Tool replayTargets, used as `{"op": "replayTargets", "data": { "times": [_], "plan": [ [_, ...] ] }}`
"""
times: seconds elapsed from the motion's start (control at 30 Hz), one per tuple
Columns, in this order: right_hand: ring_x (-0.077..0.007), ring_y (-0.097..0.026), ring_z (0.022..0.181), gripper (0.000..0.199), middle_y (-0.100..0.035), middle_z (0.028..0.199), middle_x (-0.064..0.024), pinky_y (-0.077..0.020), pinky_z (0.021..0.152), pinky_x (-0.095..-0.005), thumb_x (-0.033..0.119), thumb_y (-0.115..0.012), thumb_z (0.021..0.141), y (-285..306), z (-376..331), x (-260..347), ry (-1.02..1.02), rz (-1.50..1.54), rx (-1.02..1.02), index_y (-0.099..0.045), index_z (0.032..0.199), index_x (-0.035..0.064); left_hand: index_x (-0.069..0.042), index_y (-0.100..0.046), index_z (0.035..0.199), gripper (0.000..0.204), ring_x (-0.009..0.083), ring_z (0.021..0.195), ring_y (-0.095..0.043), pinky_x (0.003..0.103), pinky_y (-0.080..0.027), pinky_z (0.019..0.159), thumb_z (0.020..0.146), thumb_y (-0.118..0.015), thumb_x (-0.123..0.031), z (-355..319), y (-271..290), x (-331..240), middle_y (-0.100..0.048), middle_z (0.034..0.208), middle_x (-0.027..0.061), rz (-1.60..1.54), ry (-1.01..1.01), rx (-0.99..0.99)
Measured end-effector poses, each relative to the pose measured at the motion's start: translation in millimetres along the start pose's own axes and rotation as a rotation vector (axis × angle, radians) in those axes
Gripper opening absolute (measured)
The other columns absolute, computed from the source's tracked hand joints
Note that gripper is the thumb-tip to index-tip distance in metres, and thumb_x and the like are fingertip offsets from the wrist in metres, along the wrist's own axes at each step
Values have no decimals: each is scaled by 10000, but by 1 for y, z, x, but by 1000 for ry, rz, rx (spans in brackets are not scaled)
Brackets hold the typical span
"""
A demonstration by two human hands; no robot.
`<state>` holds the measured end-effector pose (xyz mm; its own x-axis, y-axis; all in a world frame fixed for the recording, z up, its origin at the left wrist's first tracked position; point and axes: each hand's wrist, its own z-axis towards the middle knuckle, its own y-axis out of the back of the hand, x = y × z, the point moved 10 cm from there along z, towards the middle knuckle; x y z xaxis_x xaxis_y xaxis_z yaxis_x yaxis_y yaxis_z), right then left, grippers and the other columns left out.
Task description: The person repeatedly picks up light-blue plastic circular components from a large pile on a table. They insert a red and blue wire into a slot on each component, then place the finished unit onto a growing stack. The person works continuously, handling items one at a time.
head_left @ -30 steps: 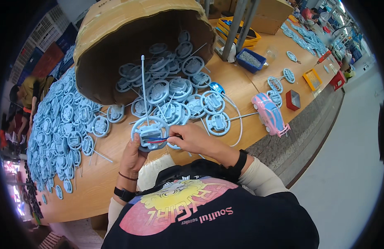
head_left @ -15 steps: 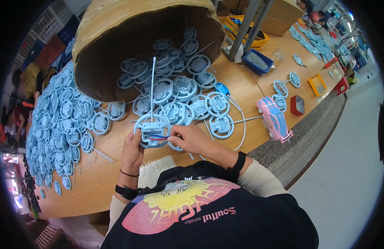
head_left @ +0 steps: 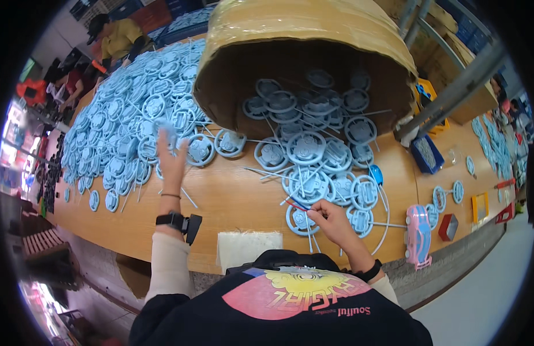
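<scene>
My left hand (head_left: 173, 158) reaches out over the big pile of pale blue toy steering wheels (head_left: 122, 109), fingers spread and nothing gripped in them. A motion-smeared blue wheel (head_left: 165, 127) is just past its fingertips; whether they touch it I cannot tell. In front of the carton, my right hand (head_left: 335, 221) is closed, pinching a slim red-and-blue tool (head_left: 297, 204), its exact kind too thin to make out. The tool points left over a smaller heap of blue wheels (head_left: 309, 183), several with pale sticks attached.
A large carton (head_left: 313, 23) lies on its side, wheels spilling from its mouth. To the right are a metal post (head_left: 451, 86), a blue bin (head_left: 426, 154), a pink toy car (head_left: 418, 233) and a red box (head_left: 448, 227). A co-worker (head_left: 120, 37) is at the far left.
My left hand has gone from the wheel it held before me to the left pile, and opened. My right hand has drawn away with the tool. The view has swung left.
</scene>
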<state>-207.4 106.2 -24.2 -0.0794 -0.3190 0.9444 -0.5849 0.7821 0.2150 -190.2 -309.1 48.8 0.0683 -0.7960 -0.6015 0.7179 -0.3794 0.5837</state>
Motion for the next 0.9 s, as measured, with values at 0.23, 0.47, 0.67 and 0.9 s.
{"op": "replayTargets", "data": {
  "times": [0.23,0.47,0.67,0.9],
  "plan": [
    [-28,-420,582,146,-502,647,34,-340,511,-197,145,-597,835,10,9,-20,-42,49,-48,-552,828,6,-224,-204,1395,874,403,1310,-101,709,-110,903,707,-511,-668,-32,-133,46,-119,1443,168,732,260,362],
    [-44,-423,576,171,-486,613,40,-346,507,-223,174,-606,824,27,8,-35,-110,-125,-114,-568,817,8,-243,-181,1400,869,412,1311,-96,674,-204,910,697,-575,-568,19,-168,108,-87,1450,170,635,305,404],
    [-136,-527,715,180,-584,757,-67,-421,650,-265,167,-580,845,20,16,-53,-205,45,-57,-562,899,-4,-232,-162,1401,824,459,1301,-67,589,-270,966,742,-602,-458,59,-172,96,-133,1431,186,437,212,410],
    [-121,-520,727,208,-584,770,-50,-412,649,-249,192,-579,848,20,21,-39,-222,26,-24,-578,944,8,-169,-225,1378,770,402,1299,-164,550,-217,1003,744,-611,-374,66,-192,114,-190,1406,188,424,306,485]
  ]
}}
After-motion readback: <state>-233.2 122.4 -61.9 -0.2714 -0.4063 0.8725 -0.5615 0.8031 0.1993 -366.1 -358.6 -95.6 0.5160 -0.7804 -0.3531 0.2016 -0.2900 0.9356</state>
